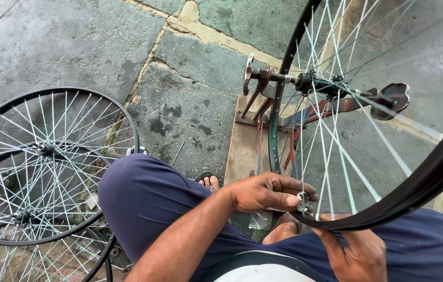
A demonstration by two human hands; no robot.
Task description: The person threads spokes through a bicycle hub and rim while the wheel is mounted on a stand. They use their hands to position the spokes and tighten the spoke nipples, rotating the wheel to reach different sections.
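Observation:
A black bicycle wheel rim [420,183] with silver spokes stands upright in a truing stand [255,89], its hub [315,83] on the stand's axle. My left hand [268,190] pinches a small round metal spoke wrench [303,201] against a spoke at the rim's near edge. Under the rim, my right hand [354,250] grips its near edge from below, fingers curled around it. Both hands are over my lap, and my knees in dark blue trousers [143,198] frame them.
Several more spoked wheels [49,167] lie stacked on the ground at the left. The stand sits on a wooden board [245,146] over a stone-slab floor [75,47]. A sandalled foot [210,181] shows beside the board. A small clear plastic bag [259,220] lies near my knees.

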